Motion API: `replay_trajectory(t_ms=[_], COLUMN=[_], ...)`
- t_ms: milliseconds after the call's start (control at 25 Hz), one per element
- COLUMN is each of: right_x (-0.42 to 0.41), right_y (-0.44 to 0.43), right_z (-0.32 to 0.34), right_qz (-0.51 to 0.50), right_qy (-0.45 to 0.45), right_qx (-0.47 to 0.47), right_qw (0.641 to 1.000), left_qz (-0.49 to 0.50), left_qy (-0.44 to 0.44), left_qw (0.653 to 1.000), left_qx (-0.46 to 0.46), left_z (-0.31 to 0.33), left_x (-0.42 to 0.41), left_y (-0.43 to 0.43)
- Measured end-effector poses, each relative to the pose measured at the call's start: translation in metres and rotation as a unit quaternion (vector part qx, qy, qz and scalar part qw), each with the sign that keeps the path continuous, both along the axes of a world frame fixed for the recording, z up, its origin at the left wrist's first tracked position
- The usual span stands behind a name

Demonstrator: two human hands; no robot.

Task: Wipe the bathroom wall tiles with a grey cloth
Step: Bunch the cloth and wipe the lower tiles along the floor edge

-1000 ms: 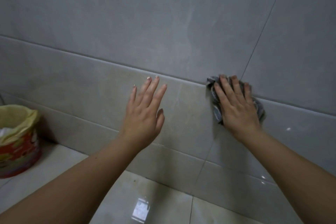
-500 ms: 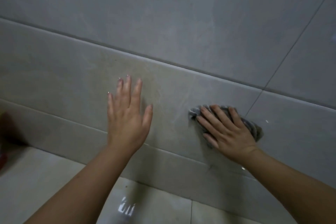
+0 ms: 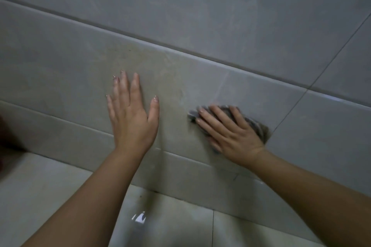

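Note:
Grey wall tiles (image 3: 200,16) fill the upper view, with a lighter band of tile (image 3: 60,70) below a dark grout line. My right hand (image 3: 230,132) lies flat with spread fingers on a crumpled grey cloth (image 3: 259,126), pressing it against the lighter band just left of a vertical grout line. Most of the cloth is hidden under the hand. My left hand (image 3: 131,114) rests flat on the same tile band, to the left of the cloth, fingers pointing up, holding nothing.
A low skirting tile (image 3: 180,168) runs under the band and meets the glossy floor tiles (image 3: 50,186). A dark blurred shape (image 3: 4,136) sits at the left edge. A light reflection (image 3: 138,217) shows on the floor.
My right hand has slid the cloth down and to the left across the lighter tile band. The view has shifted right, so the yellow-lined bin at left is out of sight.

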State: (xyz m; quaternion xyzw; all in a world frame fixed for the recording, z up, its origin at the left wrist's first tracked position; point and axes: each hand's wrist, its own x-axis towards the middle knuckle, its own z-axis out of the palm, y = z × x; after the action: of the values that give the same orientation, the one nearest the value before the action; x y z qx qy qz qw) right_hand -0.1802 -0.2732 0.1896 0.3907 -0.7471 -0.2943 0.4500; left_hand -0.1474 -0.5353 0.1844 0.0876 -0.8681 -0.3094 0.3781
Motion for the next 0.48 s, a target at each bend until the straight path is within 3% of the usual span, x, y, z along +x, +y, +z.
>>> replay_trajectory(t_ms=[120,240,320,480], right_x=[-0.001,-0.02,-0.027,-0.018], right_y=[0.014,-0.037,-0.082,-0.085], right_z=[0.039,0.08,0.07,-0.015], right_qz=[0.011,0.007,0.01,0.017], right_qy=[0.048,0.082,0.073,0.004], right_qx=[-0.045,-0.173,-0.215,-0.066], right_qw=[0.998,0.981,0.974,0.998], left_qz=[0.001,0.017,0.028,0.04], left_qy=[0.002,0.004,0.005,-0.006], left_qw=[1.0,1.0,0.999,0.999], left_qx=[-0.016,-0.02,-0.024,0.002], left_z=[0.0,0.002,-0.001,-0.006], left_x=[0.006,0.007,0.007,0.007], left_y=[-0.016,-0.038,-0.049,-0.051])
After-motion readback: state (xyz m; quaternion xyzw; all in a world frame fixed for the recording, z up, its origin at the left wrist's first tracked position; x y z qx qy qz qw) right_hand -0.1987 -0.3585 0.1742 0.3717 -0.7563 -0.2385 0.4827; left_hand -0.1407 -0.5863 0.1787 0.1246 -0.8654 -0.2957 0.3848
